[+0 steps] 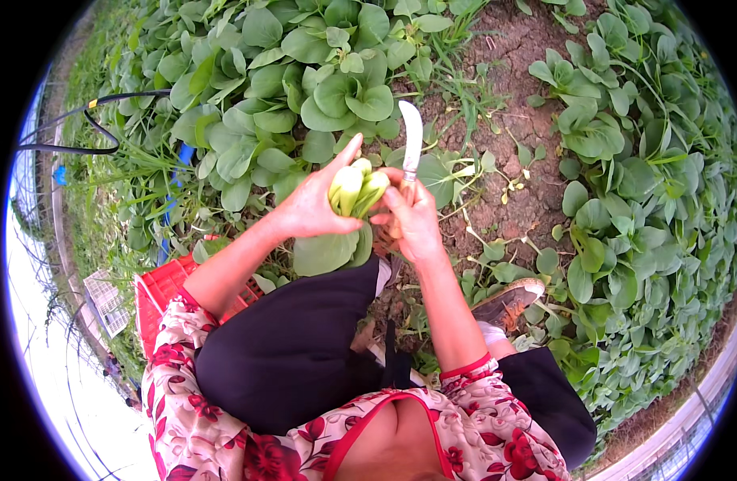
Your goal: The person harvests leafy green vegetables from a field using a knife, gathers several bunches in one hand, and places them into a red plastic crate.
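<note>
My left hand (314, 201) is curled around the pale stalks of bok choy (356, 189), thumb on the near side and fingers on the far side. The cut ends point up, and broad leaves hang below toward my knees. In my right hand (413, 222) is a knife (411, 135) with a short curved blade, held by its handle with the blade pointing away from me. The fingers of my right hand reach the right side of the stalks; whether they also grip them I cannot tell. Trimmed leaves (437, 180) lie on the soil just beyond.
Dense leafy greens (326, 90) grow ahead and left, with more plants (633, 240) along the right. Bare soil (506, 138) runs between them. A red plastic crate (164, 282) stands by my left arm; a white crate (107, 300) lies farther left. A black hose (98, 120) bends at upper left.
</note>
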### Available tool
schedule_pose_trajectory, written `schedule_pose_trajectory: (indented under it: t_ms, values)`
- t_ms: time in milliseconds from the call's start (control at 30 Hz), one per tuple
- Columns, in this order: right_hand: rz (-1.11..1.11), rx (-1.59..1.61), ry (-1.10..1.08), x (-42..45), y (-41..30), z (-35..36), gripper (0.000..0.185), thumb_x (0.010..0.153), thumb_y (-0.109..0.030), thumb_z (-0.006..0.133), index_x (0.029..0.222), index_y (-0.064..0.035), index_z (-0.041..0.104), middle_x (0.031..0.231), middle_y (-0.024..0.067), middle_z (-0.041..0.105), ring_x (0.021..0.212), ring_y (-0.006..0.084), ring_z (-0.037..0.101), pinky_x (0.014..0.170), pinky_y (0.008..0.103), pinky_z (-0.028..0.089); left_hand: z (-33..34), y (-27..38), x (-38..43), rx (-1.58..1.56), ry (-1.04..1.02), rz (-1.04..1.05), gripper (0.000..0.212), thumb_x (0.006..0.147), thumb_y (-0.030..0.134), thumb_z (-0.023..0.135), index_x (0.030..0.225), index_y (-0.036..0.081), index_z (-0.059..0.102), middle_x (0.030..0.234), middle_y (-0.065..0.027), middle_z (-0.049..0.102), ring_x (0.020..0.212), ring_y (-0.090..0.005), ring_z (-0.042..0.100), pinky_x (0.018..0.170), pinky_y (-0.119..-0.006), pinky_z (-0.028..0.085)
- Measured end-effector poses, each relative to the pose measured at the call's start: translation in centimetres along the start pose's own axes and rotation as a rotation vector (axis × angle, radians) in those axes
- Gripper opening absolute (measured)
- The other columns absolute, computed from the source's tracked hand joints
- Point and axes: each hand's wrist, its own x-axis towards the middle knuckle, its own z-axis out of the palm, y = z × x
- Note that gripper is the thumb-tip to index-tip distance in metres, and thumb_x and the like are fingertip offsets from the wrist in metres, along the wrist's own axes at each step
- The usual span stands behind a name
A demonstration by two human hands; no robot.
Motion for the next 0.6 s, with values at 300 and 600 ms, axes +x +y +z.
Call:
schedule_pose_trajectory:
  t_ms: [300, 600]
  values:
    - [-0.089, -1.173, 0.291, 4.4, -0.9, -5.9, 0.033, 0.091, -0.033, 0.057, 0.101, -0.0017, 0.052, 0.076, 0.0225, 0.064, 0.074, 0.0422, 0.064, 0.069, 0.0498, 0.047, -1.1, 5.0, 12.8, 1.169, -0.319, -0.065, 0.053, 0.060, 0.017, 0.073, 0.110, 0.001, 0.063, 0.126, -0.0211, 0.058, 0.096, -0.0295, 0.067, 0.082, -0.038, 0.054]
    - [-0.061, -1.417, 0.126, 11.5, 0.0, -3.1, 0.035, 0.093, -0.033, 0.051, 0.106, -0.0007, 0.048, 0.087, 0.0292, 0.065, 0.085, 0.0476, 0.062, 0.076, 0.0560, 0.047, -5.1, -0.3, 11.1, 1.448, -0.282, -0.377, 0.042, 0.064, 0.014, 0.074, 0.104, 0.005, 0.065, 0.156, -0.0157, 0.019, 0.093, -0.0239, 0.069, 0.079, -0.035, 0.055]
